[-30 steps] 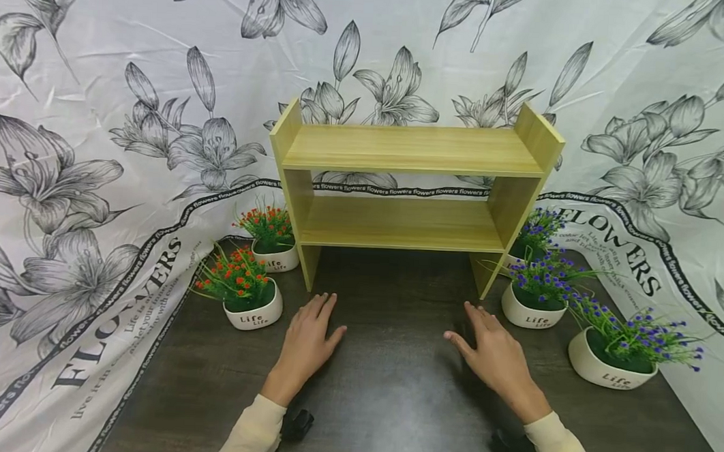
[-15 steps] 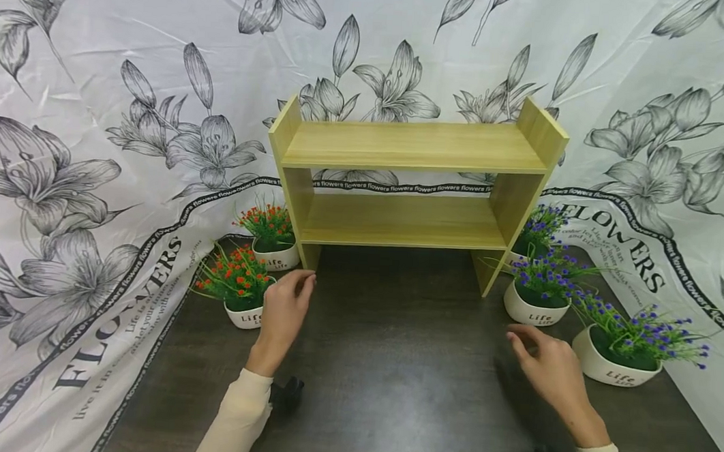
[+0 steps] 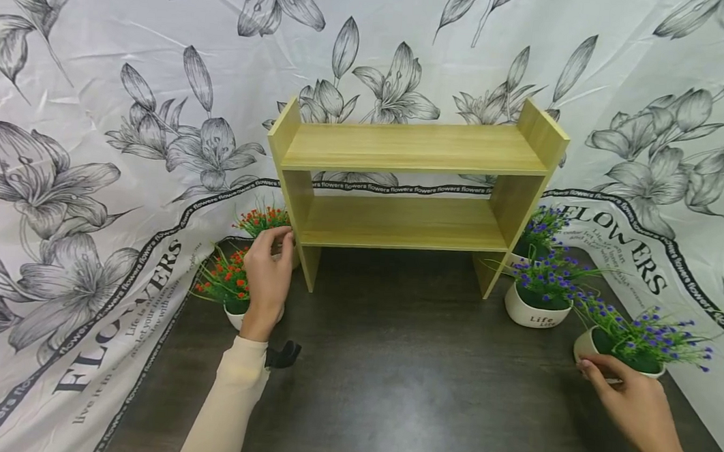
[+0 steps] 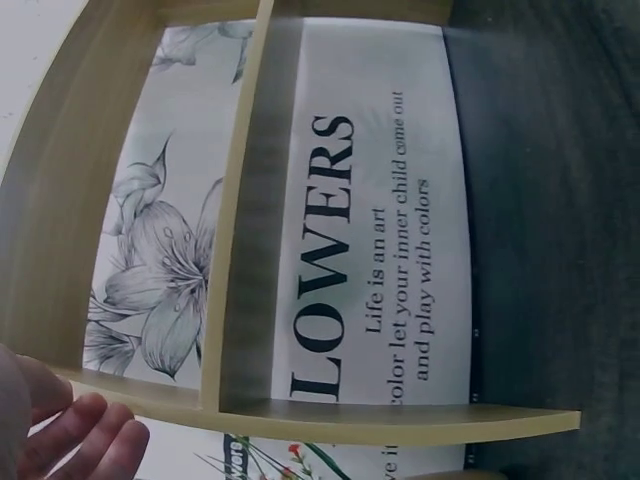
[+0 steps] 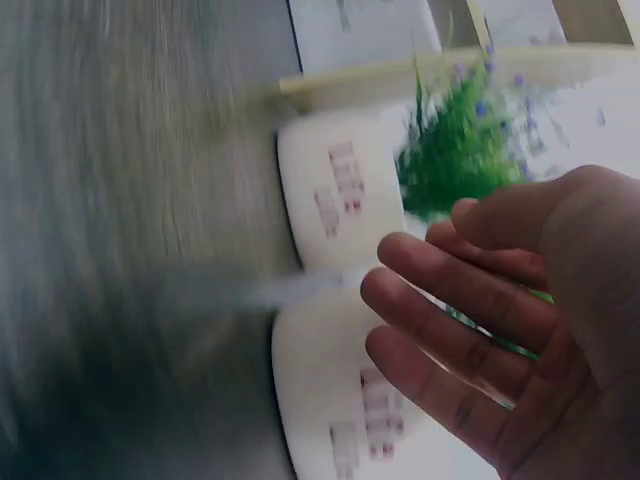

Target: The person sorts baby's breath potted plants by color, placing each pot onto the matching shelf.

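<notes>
A two-tier wooden shelf [image 3: 399, 221] stands upright at the back of the dark table. My left hand [image 3: 267, 276] hovers at its left side panel, fingers loosely bent, overlapping the two pots of orange-red flowers [image 3: 230, 277]. In the left wrist view those fingers [image 4: 95, 440] sit right at the panel's edge with nothing between them. On the right, my right hand [image 3: 635, 404] reaches over the nearest white pot [image 3: 586, 343] of purple flowers and hides much of its front. The right wrist view shows its fingers [image 5: 460, 325] extended and spread in front of the white pots.
Two more pots of purple flowers [image 3: 538, 310] stand in a row behind the nearest one, along the shelf's right side. White cloth [image 3: 195, 12] printed with black lilies and lettering hangs behind the table [image 3: 390, 384] and along both its sides.
Both hands have moved apart from the table's middle. The left went up and left to the shelf's side panel; the right went right and down to the nearest purple flower pot. Shelf and pots stay put.
</notes>
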`<state>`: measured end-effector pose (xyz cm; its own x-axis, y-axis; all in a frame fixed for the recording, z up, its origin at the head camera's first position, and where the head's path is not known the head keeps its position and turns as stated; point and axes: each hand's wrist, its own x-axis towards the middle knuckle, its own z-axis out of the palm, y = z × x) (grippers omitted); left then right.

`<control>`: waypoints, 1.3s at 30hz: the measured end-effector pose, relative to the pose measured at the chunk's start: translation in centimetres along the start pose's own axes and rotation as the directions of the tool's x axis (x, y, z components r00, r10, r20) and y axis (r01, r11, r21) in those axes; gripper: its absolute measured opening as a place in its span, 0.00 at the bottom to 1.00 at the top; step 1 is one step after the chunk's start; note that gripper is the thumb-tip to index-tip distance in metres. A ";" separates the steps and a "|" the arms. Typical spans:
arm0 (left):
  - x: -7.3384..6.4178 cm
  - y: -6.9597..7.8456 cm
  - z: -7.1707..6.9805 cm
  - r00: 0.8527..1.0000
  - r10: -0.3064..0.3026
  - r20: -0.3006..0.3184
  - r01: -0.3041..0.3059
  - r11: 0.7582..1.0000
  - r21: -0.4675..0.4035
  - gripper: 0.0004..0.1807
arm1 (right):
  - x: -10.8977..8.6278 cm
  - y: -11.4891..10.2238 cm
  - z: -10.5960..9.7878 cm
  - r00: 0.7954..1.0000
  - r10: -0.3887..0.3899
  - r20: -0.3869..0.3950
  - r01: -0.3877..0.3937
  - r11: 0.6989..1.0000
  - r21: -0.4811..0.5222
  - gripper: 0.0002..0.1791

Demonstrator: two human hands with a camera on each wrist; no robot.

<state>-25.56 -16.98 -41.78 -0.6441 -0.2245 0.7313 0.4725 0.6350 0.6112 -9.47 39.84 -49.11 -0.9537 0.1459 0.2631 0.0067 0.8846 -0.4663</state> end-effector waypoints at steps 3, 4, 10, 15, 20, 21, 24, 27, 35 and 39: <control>0.6 0.3 0.3 1.000 -0.030 -0.009 0.030 0.999 -0.012 0.12 | -0.4 1.3 -0.7 0.999 0.046 -0.003 -0.046 0.998 -0.049 0.15; 0.9 0.4 0.4 0.999 -0.043 -0.011 0.043 0.999 -0.018 0.12 | -0.5 1.6 -0.9 0.998 0.069 0.000 -0.069 0.996 -0.061 0.16; 2.1 0.6 0.7 0.991 -0.128 0.026 0.129 0.989 -0.067 0.14 | -1.1 3.6 -1.4 0.974 0.225 0.023 -0.223 0.973 -0.057 0.19; 2.6 0.3 0.9 0.979 -0.185 0.090 0.191 0.979 -0.073 0.17 | -1.5 5.5 -1.7 0.924 0.378 -0.055 -0.379 0.925 -0.011 0.17; 2.9 0.4 1.2 0.971 -0.212 0.109 0.222 0.970 -0.098 0.19 | -1.4 6.9 -1.9 0.858 0.493 -0.142 -0.487 0.870 0.079 0.26; 2.9 0.4 1.3 0.970 -0.218 0.111 0.229 0.967 -0.109 0.19 | -1.3 7.1 -1.8 0.851 0.499 -0.164 -0.489 0.866 0.100 0.27; 3.1 0.5 1.5 0.965 -0.239 0.108 0.253 0.957 -0.145 0.19 | -0.9 7.8 -1.7 0.852 0.477 -0.216 -0.450 0.878 0.161 0.36; 3.1 0.4 1.8 0.961 -0.258 0.096 0.271 0.948 -0.164 0.19 | -0.5 8.7 -1.5 0.897 0.414 -0.154 -0.376 0.899 0.225 0.47; 3.0 -0.2 2.0 0.961 -0.266 0.073 0.274 0.950 -0.149 0.17 | 0.9 10.2 -0.8 0.980 0.192 0.054 -0.197 0.901 0.386 0.59; 2.9 -0.3 1.9 0.964 -0.255 0.078 0.265 0.952 -0.153 0.17 | 1.7 10.4 -0.5 0.995 0.092 0.041 -0.101 0.913 0.396 0.58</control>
<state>-28.75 -16.39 -40.40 -0.7885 -0.3205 0.5249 0.3713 0.4324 0.8217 -10.81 49.54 -53.09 -0.9606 0.2084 0.1837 -0.0164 0.6175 -0.7864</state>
